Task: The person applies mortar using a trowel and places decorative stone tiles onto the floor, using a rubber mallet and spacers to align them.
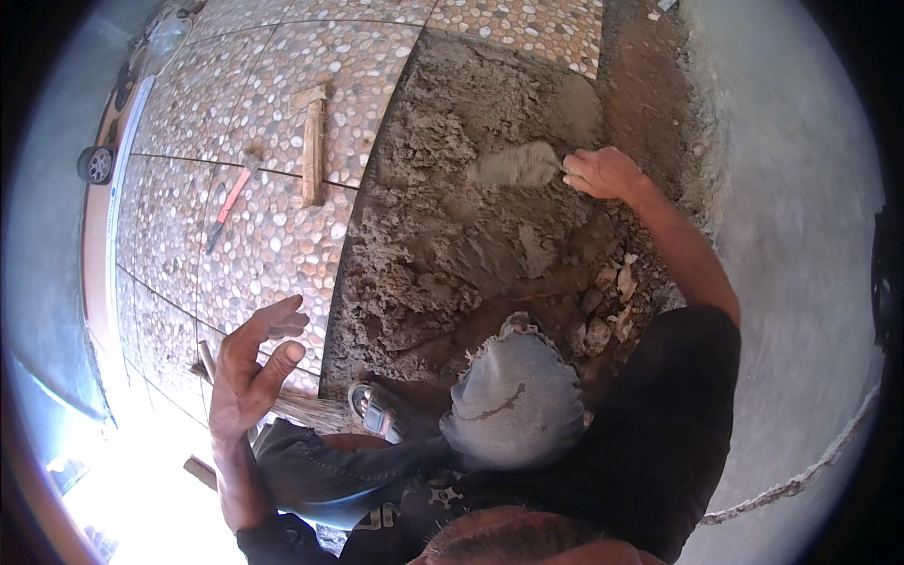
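Observation:
Out over the wet grey mortar bed (428, 160), my right hand (603, 174) is closed around the handle end of a trowel. The trowel blade (518, 167) is smeared with mortar and lies flat against the bed, pointing left. My left hand (259, 367) is raised above the tiled floor, fingers bent but apart and thumb out, with nothing in it. Pebble-patterned tiles (367, 71) border the mortar on the left and at the far end.
On the tiles lie a wooden mallet-shaped piece (313, 151) and a red-handled tool (229, 205). Stone rubble (603, 311) sits by my knee (513, 400). A bare grey wall (791, 235) rises on the right. Broom bristles (306, 407) show near my sandalled foot (375, 411).

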A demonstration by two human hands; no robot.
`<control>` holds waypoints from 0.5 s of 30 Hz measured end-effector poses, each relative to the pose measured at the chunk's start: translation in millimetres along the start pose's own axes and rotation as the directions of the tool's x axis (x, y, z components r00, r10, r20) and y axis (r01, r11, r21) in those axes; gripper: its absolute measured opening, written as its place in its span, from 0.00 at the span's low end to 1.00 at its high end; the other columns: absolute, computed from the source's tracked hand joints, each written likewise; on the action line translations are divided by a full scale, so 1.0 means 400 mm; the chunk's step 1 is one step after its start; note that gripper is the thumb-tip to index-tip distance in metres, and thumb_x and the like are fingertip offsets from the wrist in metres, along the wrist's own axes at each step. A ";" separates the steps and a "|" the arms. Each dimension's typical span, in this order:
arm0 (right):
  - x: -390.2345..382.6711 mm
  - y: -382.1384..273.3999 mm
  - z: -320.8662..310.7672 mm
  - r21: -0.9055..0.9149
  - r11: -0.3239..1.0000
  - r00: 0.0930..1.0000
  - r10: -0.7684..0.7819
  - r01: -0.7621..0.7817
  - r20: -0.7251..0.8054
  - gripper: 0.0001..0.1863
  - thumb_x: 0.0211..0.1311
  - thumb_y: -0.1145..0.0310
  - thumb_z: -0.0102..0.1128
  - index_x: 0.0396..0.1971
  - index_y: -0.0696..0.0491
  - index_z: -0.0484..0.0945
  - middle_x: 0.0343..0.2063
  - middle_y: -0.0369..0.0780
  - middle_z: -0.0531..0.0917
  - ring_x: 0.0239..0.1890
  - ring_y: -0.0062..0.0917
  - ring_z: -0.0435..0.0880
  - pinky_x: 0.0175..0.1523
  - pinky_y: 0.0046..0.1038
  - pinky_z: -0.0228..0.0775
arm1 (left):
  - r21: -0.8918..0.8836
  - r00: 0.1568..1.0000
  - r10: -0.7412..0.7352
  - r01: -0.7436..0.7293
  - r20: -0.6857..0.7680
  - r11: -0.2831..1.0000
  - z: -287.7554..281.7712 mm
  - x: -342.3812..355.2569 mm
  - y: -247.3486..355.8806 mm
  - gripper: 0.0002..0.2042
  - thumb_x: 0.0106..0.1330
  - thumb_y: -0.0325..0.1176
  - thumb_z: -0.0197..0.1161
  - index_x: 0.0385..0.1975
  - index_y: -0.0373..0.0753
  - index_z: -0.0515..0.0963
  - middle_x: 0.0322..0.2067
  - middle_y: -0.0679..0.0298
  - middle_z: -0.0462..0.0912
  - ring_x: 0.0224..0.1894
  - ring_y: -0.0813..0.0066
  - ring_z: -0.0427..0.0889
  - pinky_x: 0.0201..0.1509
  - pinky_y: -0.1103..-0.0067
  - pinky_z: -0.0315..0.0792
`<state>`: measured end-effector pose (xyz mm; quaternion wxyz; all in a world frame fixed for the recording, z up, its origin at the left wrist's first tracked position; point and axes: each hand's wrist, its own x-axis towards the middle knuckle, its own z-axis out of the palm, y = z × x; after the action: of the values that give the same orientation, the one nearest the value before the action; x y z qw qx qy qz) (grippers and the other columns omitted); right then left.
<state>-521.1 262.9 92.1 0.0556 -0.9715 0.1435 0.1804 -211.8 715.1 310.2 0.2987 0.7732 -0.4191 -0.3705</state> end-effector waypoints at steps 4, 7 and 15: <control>0.016 -0.019 0.012 -0.118 0.976 0.982 -0.173 0.180 0.071 0.15 0.70 0.54 0.48 0.44 0.50 0.70 0.33 0.46 0.80 0.36 0.43 0.83 0.41 0.44 0.76 | -0.008 1.000 -0.006 0.006 -0.013 1.000 -0.008 -0.010 -0.008 0.26 0.66 0.43 0.64 0.57 0.31 0.72 0.42 0.51 0.84 0.45 0.64 0.82 0.51 0.70 0.73; 0.036 -0.013 0.016 -0.181 0.983 0.998 -0.014 0.026 0.066 0.14 0.71 0.55 0.48 0.47 0.48 0.69 0.33 0.46 0.80 0.37 0.43 0.83 0.41 0.45 0.76 | -0.002 0.999 -0.032 0.032 -0.010 0.999 -0.007 -0.004 -0.016 0.25 0.66 0.42 0.63 0.57 0.32 0.72 0.43 0.51 0.83 0.45 0.64 0.82 0.51 0.70 0.73; 0.151 0.166 -0.035 -0.147 0.911 0.919 0.393 -0.386 0.021 0.15 0.73 0.56 0.42 0.51 0.48 0.68 0.39 0.46 0.82 0.41 0.45 0.83 0.45 0.47 0.75 | 0.007 0.999 -0.015 0.014 0.051 1.000 0.007 0.045 -0.020 0.26 0.66 0.43 0.63 0.58 0.32 0.71 0.42 0.51 0.84 0.44 0.64 0.82 0.51 0.70 0.73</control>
<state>-482.2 182.0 79.1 -0.0462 -0.9200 0.3197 0.2220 -203.9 702.6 296.7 0.2824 0.7675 -0.4223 -0.3911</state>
